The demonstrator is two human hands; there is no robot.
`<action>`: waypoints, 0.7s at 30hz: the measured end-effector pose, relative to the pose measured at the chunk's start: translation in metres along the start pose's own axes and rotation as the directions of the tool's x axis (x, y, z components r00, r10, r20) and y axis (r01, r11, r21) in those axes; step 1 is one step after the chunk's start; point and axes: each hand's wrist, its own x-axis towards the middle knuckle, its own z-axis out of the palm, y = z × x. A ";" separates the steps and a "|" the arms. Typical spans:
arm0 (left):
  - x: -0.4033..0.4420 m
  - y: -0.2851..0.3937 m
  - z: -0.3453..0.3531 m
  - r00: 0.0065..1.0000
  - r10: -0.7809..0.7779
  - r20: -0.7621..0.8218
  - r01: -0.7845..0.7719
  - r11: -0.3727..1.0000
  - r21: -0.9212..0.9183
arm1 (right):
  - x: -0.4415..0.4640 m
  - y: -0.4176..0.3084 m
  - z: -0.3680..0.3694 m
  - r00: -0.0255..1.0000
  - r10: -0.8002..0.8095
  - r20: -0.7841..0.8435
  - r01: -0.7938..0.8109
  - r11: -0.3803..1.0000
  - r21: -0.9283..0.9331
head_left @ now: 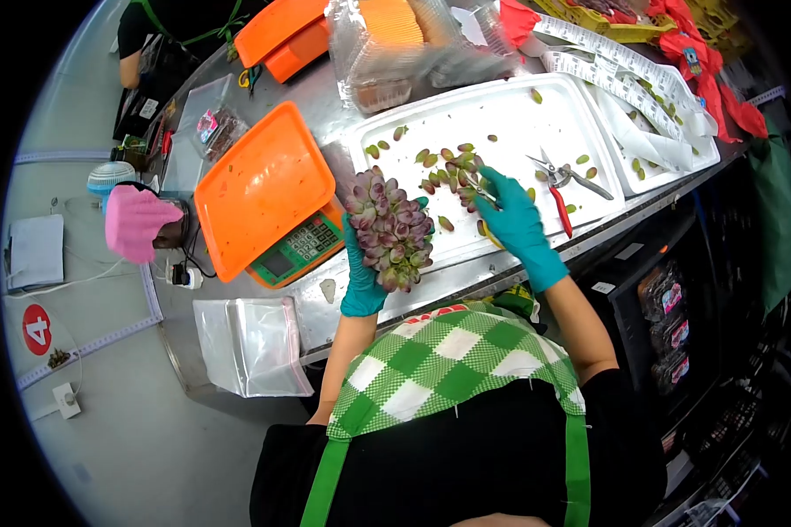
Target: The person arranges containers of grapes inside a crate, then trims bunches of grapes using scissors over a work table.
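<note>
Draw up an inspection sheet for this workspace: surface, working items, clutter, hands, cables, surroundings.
Surface: metal table bearing a white tray strewn with loose leaves.
Job's things: purplish-green succulent at the tray's left side; red-and-grey-handled shears lying in the tray.
Clutter: orange scale at left, clear plastic bags nearer the person, stacked clear containers beyond, printed label strips at right.
Left hand: gloved, holding the succulent.
Right hand: gloved, by the leaves, apparently gripping a slim metal tool; type unclear.
Cables: dark cable near the pink-covered object; white cable further left.
Surroundings: another person, partly visible, top left; black crate at right.
</note>
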 end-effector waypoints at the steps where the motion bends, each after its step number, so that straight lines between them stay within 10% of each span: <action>1: 0.001 0.004 0.007 0.999 0.021 -0.041 -0.019 0.998 0.056 | -0.001 -0.007 -0.017 0.950 0.251 0.184 -0.144 0.878 -0.456; 7: 0.001 0.015 0.026 0.992 0.060 -0.110 -0.029 0.963 0.266 | -0.010 0.023 -0.005 0.953 0.252 0.169 -0.082 0.750 -0.657; 11: -0.002 0.017 0.015 0.985 0.086 -0.152 -0.029 0.938 0.345 | -0.012 0.019 -0.021 0.938 0.306 0.161 -0.313 0.950 0.020; 14: -0.007 0.020 0.014 0.958 0.119 -0.260 0.010 0.894 0.448 | -0.013 -0.030 -0.050 0.916 0.133 0.378 -0.361 0.684 0.634; 21: -0.004 0.018 0.000 0.939 0.186 -0.288 -0.033 0.885 0.465 | -0.013 -0.100 -0.088 0.768 -0.074 0.636 -0.089 0.971 0.220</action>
